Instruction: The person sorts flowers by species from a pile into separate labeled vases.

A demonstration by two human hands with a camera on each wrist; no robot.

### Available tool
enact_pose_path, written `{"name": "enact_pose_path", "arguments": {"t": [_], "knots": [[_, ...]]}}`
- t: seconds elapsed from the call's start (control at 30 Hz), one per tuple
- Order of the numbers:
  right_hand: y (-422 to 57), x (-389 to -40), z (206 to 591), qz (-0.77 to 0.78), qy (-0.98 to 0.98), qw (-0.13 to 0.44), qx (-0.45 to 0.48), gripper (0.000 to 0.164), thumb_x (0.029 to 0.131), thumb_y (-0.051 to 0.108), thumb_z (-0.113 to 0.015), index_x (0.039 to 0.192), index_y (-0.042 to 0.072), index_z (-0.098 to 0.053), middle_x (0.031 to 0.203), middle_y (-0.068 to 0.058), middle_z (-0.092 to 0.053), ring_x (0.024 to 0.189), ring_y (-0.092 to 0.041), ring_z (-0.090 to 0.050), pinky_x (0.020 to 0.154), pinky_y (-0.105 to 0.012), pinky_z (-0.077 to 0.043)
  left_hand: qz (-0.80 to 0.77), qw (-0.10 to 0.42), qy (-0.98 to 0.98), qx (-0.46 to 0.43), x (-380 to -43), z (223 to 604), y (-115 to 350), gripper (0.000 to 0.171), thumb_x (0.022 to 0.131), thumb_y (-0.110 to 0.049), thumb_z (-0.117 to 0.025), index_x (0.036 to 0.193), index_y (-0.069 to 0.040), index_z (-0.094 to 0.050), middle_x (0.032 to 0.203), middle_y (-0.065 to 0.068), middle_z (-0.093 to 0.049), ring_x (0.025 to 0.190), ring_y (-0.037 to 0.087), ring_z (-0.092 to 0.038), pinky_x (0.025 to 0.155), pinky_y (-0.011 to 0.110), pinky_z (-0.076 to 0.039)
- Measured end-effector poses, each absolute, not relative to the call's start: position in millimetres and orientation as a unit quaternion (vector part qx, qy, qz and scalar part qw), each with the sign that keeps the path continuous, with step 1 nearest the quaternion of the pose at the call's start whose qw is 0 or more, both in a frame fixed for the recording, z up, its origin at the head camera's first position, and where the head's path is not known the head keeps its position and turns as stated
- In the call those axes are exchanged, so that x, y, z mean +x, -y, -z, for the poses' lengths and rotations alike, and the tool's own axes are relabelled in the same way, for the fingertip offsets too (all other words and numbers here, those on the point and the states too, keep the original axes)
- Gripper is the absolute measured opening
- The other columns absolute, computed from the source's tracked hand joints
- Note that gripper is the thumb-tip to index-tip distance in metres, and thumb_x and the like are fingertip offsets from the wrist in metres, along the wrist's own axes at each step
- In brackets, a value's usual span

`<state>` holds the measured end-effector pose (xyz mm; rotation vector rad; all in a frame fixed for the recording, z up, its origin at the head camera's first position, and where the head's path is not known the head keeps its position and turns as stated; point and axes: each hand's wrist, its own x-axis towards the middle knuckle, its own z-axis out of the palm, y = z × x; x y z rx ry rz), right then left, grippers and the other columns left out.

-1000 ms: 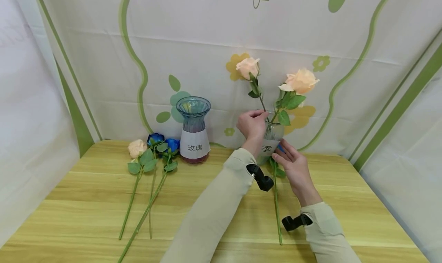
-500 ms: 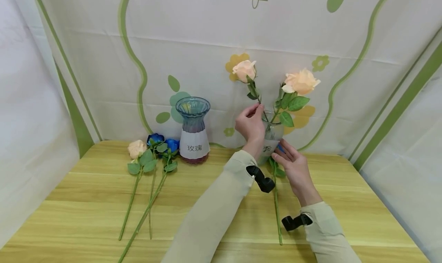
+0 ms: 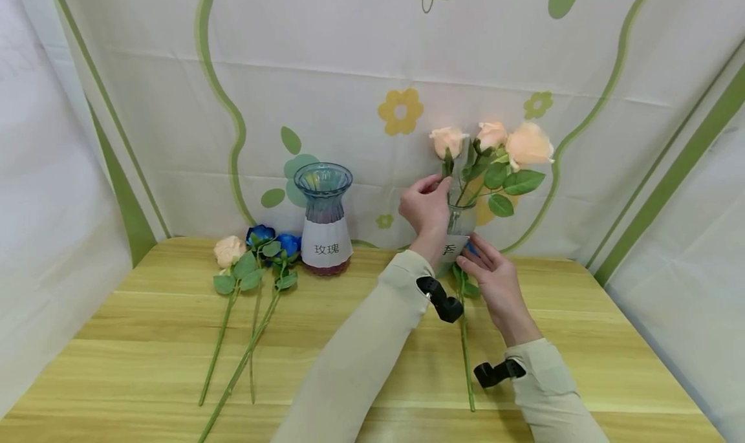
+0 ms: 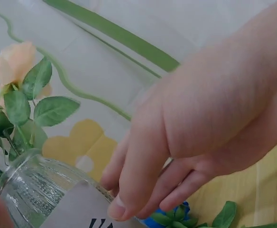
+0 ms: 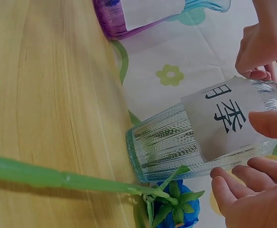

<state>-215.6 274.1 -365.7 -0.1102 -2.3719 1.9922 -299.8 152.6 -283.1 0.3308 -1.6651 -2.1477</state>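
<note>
My left hand (image 3: 427, 207) pinches the stem of a peach rose (image 3: 448, 143), just below its bloom and at the mouth of a clear glass vase (image 3: 462, 220). Two other peach roses (image 3: 529, 145) stand in that vase, leaning right. My right hand (image 3: 497, 284) holds the vase low on its right side. In the right wrist view its thumb (image 5: 271, 124) lies over the white paper label (image 5: 219, 121), fingers along the other side. A blue rose (image 5: 179, 209) lies on the table by the vase's foot, partly hidden behind the right hand in the head view.
A blue-to-purple glass vase (image 3: 323, 204) with a white label stands left of the hands. Farther left, a pale peach rose (image 3: 229, 251) and two blue roses (image 3: 288, 244) lie on the wooden table (image 3: 151, 339). A printed cloth backdrop (image 3: 326, 94) rises behind.
My left hand slid up the stem, then brought the rose right and lower. The other blooms shifted right, and a third bloom now shows between them. My right hand stays at the vase.
</note>
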Motion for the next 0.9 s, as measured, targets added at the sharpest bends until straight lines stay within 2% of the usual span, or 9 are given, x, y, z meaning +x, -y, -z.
{"name": "enact_pose_path", "arguments": {"t": [0.27,0.47,0.67,0.8,0.9], "knots": [[-274,-216,364,-0.643,0.765,0.022,-0.036,0.072,0.110,0.020,-0.060,0.171,0.020,-0.021,0.178,-0.004,-0.025,0.160,-0.024,-0.037,0.127,-0.036,-0.038,0.797,0.179,0.561,0.133,-291,285,-140,0.015,0.087,-0.013,-0.088,0.101,-0.011,-0.086,0.089,-0.004,-0.077,0.079,0.006,-0.068,0.073,0.027,-0.060],[-277,-214,362,-0.640,0.767,0.020,-0.036,0.073,0.110,0.023,-0.061,0.171,0.021,-0.021,0.178,-0.004,-0.023,0.161,-0.026,-0.035,0.130,-0.042,-0.034,0.817,0.154,0.536,0.149,-282,298,-118,0.024,0.087,-0.014,-0.089,0.110,-0.012,-0.084,0.097,-0.004,-0.081,0.089,0.009,-0.075,0.084,0.029,-0.063],[-276,-214,363,-0.644,0.764,0.015,-0.034,0.075,0.109,0.024,-0.061,0.171,0.021,-0.020,0.179,-0.004,-0.021,0.162,-0.027,-0.033,0.131,-0.044,-0.031,0.807,0.122,0.566,0.114,-264,319,-80,0.038,0.087,-0.017,-0.089,0.124,-0.014,-0.079,0.111,-0.005,-0.081,0.104,0.012,-0.076,0.100,0.031,-0.061],[-275,-214,364,-0.646,0.763,0.013,-0.033,0.075,0.109,0.024,-0.062,0.171,0.020,-0.020,0.178,-0.005,-0.022,0.162,-0.028,-0.033,0.131,-0.044,-0.031,0.798,0.114,0.585,0.085,-247,331,-49,0.037,0.089,-0.017,-0.087,0.125,-0.015,-0.079,0.119,0.001,-0.081,0.111,0.017,-0.077,0.104,0.034,-0.059],[-274,-214,364,-0.646,0.762,0.013,-0.035,0.074,0.109,0.023,-0.061,0.171,0.020,-0.020,0.178,-0.006,-0.023,0.161,-0.028,-0.034,0.131,-0.043,-0.031,0.795,0.112,0.592,0.075,-234,338,-24,0.035,0.090,-0.015,-0.086,0.124,-0.013,-0.079,0.123,0.007,-0.079,0.111,0.018,-0.076,0.103,0.033,-0.060]]}}
